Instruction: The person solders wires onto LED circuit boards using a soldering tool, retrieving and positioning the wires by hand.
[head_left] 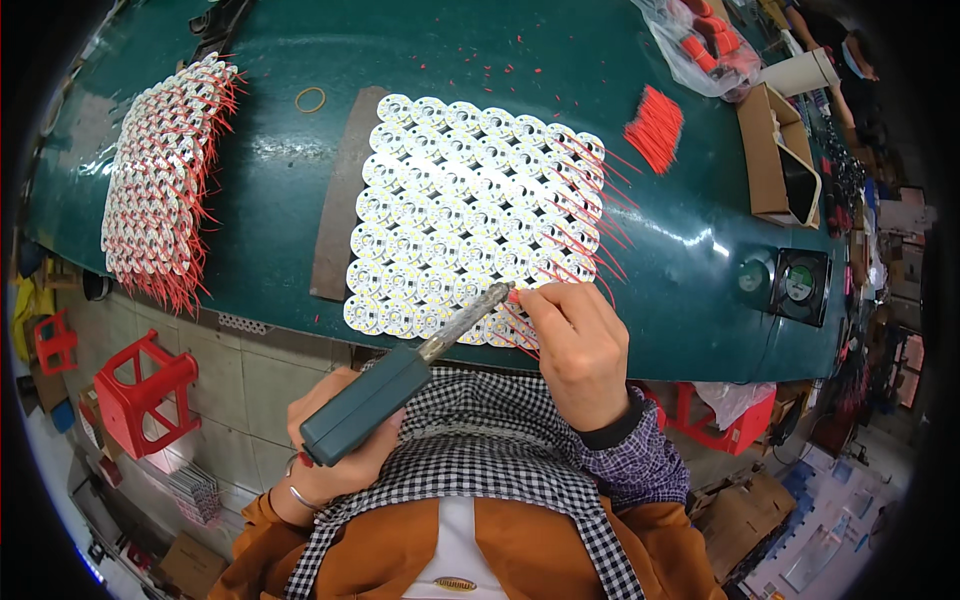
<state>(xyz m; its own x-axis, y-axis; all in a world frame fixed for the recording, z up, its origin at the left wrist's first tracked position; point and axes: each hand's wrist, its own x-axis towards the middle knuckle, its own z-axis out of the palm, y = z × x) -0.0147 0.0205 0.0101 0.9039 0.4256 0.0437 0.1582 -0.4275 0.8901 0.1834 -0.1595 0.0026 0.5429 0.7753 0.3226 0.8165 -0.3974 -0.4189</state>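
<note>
My left hand (345, 425) is wrapped round the dark green handle of a soldering iron (370, 395). The iron slants up to the right, its tip over the lower right part of a panel of round white LED boards (440, 215). Right by that tip, my right hand (580, 345) pinches a red wire (514, 297) against a board; its far end is hidden by my fingers. Thin red wires (590, 205) stick out to the right from the boards of the panel's right column. The panel lies flat, partly over a dark brown plate (345, 200).
Stacked LED panels with red wires (160, 185) stand at the table's left. To the right lie a bundle of red wires (655, 130), a cardboard box (775, 155) and a small black fan (800, 285). A clear plastic bag (700, 45) is at the back. Red stools (150, 395) stand below.
</note>
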